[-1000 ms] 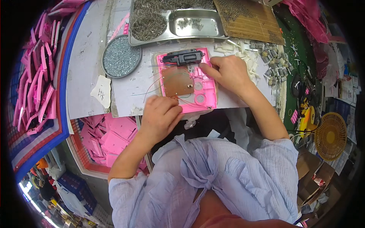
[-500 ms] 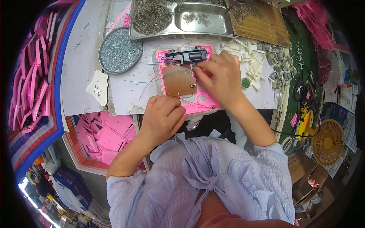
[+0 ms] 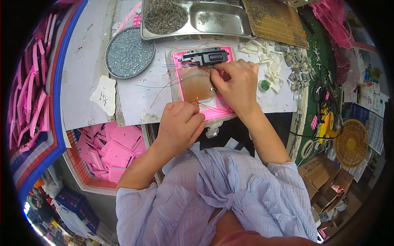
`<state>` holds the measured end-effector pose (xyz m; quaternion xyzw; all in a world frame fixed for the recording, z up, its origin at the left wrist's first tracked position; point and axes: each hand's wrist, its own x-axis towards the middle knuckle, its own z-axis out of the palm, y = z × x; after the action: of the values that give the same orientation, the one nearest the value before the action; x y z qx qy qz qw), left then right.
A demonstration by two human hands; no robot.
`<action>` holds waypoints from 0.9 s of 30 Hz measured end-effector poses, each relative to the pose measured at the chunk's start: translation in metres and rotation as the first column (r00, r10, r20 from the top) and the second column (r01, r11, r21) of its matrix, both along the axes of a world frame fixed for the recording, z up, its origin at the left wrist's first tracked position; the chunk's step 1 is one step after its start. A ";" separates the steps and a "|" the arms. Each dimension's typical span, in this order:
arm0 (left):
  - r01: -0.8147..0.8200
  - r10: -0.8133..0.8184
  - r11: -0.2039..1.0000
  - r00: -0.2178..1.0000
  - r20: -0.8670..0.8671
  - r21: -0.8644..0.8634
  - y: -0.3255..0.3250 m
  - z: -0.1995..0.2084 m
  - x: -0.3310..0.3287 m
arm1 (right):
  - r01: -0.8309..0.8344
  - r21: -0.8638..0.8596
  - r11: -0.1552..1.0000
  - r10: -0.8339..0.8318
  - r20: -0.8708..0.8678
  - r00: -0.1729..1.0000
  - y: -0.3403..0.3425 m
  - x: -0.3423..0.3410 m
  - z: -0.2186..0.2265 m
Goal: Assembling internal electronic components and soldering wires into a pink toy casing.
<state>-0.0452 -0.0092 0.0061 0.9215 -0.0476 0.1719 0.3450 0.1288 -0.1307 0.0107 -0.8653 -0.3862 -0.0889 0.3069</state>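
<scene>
A pink plastic casing (image 3: 211, 115) lies on the table in front of me, on a clear plastic bag. Set into it are a brown circuit board (image 3: 196, 87) and, along its far edge, a black mechanism (image 3: 204, 56). Thin red, blue and green wires (image 3: 162, 87) trail out to the left. My right hand (image 3: 240, 84) is closed, thumb and fingertips pinched at the board's right edge; what they hold is hidden. Curled at the casing's near left corner is my left hand (image 3: 179, 123), its fingertips by the board's lower edge and its grip hidden.
A round dish of small screws (image 3: 130, 52) stands left of the casing. Behind is a metal tray (image 3: 221, 22) with springs, beside cardboard (image 3: 275, 20). White plastic parts (image 3: 271, 67) and small motors (image 3: 293, 61) lie right. A bin (image 3: 111, 147) holds pink panels.
The right hand has moved slightly down along the board's right edge, still pinched. My left hand stays at the near left corner, shifted a little to the right.
</scene>
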 end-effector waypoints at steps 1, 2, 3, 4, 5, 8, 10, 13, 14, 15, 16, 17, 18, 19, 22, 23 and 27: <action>0.000 0.000 1.000 1.000 0.002 -0.005 0.000 -0.001 -0.001 | -0.008 0.005 1.000 0.008 0.017 1.000 -0.002 -0.001 0.001; -0.001 0.001 1.000 1.000 0.005 -0.011 0.000 -0.002 -0.001 | -0.015 0.001 1.000 0.015 0.022 1.000 -0.004 -0.002 0.000; -0.002 0.002 1.000 1.000 0.008 -0.017 0.000 -0.004 -0.001 | -0.022 -0.002 1.000 0.022 0.027 0.999 -0.007 -0.002 0.000; -0.003 0.003 1.000 1.000 0.012 -0.023 0.000 -0.005 -0.001 | -0.030 -0.006 1.000 0.030 0.032 0.999 -0.008 -0.003 0.000; -0.003 0.004 1.000 1.000 0.017 -0.023 0.000 -0.005 -0.001 | -0.031 -0.002 1.000 0.031 0.030 0.999 -0.008 -0.003 0.000; -0.006 0.007 1.000 1.000 0.021 -0.022 0.000 -0.005 -0.002 | -0.013 -0.010 1.000 0.013 0.020 1.000 -0.006 -0.003 0.003; -0.008 0.008 1.000 1.000 0.009 -0.019 0.000 -0.004 -0.002 | 0.026 -0.047 0.999 -0.026 0.005 1.000 -0.001 -0.005 0.009; -0.010 0.010 1.000 1.000 0.021 -0.018 0.000 -0.005 -0.001 | 0.068 -0.108 0.992 -0.073 -0.047 0.996 0.004 -0.005 0.012; -0.012 0.012 1.000 1.000 0.027 -0.017 0.000 -0.005 0.000 | 0.076 -0.103 0.992 -0.082 -0.051 0.995 0.005 -0.006 0.011; -0.013 0.014 1.000 0.999 0.032 -0.016 0.000 -0.006 0.000 | 0.085 -0.097 0.992 -0.091 -0.056 0.994 0.006 -0.006 0.010; -0.014 0.014 1.000 0.999 0.037 -0.015 -0.001 -0.006 0.000 | 0.095 -0.092 0.991 -0.101 -0.061 0.993 0.007 -0.007 0.008; -0.014 0.015 1.000 0.999 0.039 -0.017 -0.001 -0.006 0.001 | 0.110 -0.099 0.989 -0.116 -0.060 0.991 0.007 -0.008 0.006; -0.015 0.016 1.000 0.999 0.041 -0.018 -0.001 -0.006 0.001 | 0.124 -0.106 0.987 -0.131 -0.060 0.990 0.008 -0.008 0.005; -0.016 0.017 1.000 0.999 0.042 -0.019 -0.001 -0.006 0.002 | 0.139 -0.113 0.984 -0.146 -0.061 0.987 0.008 -0.009 0.003; -0.018 0.018 1.000 1.000 0.019 -0.010 -0.002 -0.002 0.004 | 0.164 -0.097 0.982 -0.171 -0.071 0.983 0.009 -0.010 0.002; -0.016 0.016 1.000 0.999 0.027 -0.010 -0.002 -0.002 0.004 | 0.168 -0.095 0.981 -0.175 -0.070 0.982 0.009 -0.010 0.002; -0.008 0.009 1.000 0.999 0.052 -0.019 -0.002 -0.004 0.005 | 0.168 -0.086 0.982 -0.174 -0.066 0.983 0.009 -0.010 0.000</action>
<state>-0.0400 -0.0111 0.0019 0.9137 -0.0511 0.1976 0.3514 0.1188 -0.1218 0.0108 -0.9096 -0.3022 -0.0677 0.2771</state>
